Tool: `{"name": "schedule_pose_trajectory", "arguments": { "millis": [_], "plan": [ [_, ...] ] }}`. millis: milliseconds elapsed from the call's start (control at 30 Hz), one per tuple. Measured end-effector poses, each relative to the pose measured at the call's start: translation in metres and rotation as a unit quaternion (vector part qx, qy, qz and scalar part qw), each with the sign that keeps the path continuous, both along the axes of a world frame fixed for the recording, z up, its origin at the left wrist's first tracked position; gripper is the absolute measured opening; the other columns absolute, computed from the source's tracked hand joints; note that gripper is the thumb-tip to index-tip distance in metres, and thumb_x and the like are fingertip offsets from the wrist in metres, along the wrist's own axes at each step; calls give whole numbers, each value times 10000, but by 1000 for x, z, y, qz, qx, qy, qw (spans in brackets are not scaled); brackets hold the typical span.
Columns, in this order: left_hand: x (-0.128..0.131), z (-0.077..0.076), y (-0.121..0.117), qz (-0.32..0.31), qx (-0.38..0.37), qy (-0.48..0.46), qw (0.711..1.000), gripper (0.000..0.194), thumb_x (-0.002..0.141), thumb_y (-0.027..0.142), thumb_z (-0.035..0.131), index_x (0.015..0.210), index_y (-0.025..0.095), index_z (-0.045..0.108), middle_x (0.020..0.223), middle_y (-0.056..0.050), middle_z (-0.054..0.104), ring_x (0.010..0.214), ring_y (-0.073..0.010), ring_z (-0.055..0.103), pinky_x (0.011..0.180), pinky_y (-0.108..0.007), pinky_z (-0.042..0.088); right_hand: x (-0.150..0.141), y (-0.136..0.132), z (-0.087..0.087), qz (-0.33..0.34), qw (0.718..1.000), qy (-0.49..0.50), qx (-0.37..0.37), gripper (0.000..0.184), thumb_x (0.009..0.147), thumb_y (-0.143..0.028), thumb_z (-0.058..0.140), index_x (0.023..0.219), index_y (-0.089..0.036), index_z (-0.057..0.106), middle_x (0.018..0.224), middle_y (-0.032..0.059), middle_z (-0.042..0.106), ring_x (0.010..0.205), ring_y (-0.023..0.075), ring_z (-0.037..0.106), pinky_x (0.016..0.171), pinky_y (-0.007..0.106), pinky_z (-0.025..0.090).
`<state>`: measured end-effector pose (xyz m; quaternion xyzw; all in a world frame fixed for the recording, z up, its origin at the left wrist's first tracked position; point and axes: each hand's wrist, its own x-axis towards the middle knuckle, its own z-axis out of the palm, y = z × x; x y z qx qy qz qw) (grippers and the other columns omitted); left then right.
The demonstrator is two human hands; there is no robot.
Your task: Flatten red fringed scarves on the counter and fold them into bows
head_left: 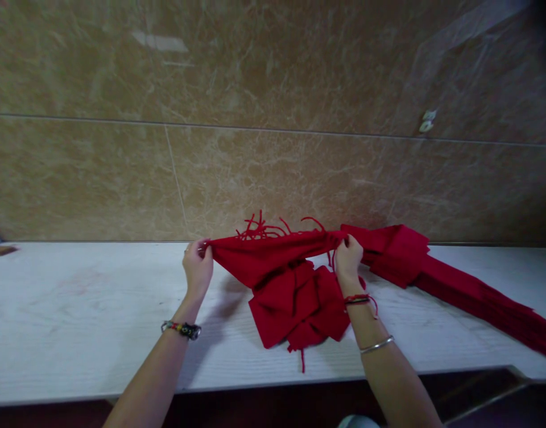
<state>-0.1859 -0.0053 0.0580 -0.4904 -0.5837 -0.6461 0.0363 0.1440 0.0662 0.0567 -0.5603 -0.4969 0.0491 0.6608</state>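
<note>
A red fringed cloth (pixel 264 255) is stretched sideways between my two hands, its loose strands sticking up along the far edge. My left hand (pixel 198 267) pinches its left corner. At the other end my right hand (pixel 348 258) grips the gathered fabric. Below the held cloth lies a pile of red fabric pieces (pixel 306 309) with squared corners, overlapping on the white table. Part of that pile is hidden under the stretched cloth and beside my right wrist.
A long stack of red fabric strips (pixel 469 291) runs rightward along the white table (pixel 99 321). Behind stands a brown marbled tile wall (pixel 255 172) with a small white fixture (pixel 427 121). A brown wooden piece (pixel 0 250) lies at the far left.
</note>
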Motion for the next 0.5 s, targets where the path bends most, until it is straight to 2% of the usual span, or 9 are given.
{"name": "schedule_pose_trajectory", "arguments": {
  "millis": [133,233,300,400,467,500],
  "plan": [
    [15,-3,-2,-62,-27,36,997,175,749,236,460,843,165,590,834,-41,596,713,-144,558,678,-272,454,2,4,-4,61,993,-101,-27,215,602,-157,395,701,-169,585,669,35,581,636,169,500,638,301,418],
    [31,-2,-8,-114,-52,74,989,166,762,258,451,812,161,576,774,-30,597,666,-140,553,636,-263,447,-4,-3,1,63,987,-138,56,310,604,-107,378,805,-161,607,826,78,591,793,196,533,766,352,428],
    [41,0,-14,-145,-60,96,983,159,769,269,447,787,164,565,738,-21,595,654,-137,550,621,-256,440,-15,-16,8,95,974,-168,120,309,657,-97,366,834,-171,608,871,85,588,870,202,525,821,363,416],
    [50,5,-23,-168,-62,116,977,166,778,285,446,726,168,552,667,-1,575,611,-126,531,592,-240,421,-46,-43,14,223,933,-238,152,246,774,-160,393,907,-185,599,907,77,599,903,194,525,840,357,412],
    [53,6,-27,-169,-61,126,976,186,783,288,447,671,171,539,613,13,548,572,-116,504,567,-230,404,-71,-61,13,304,896,-293,137,237,802,-250,464,999,-179,575,981,82,601,960,197,513,879,366,388],
    [53,7,-28,-167,-60,130,976,196,783,287,447,647,172,530,591,19,534,556,-111,490,555,-226,394,-81,-69,11,332,878,-321,125,291,789,-300,512,1047,-173,554,1020,87,595,989,201,502,898,373,373]
  ]
}}
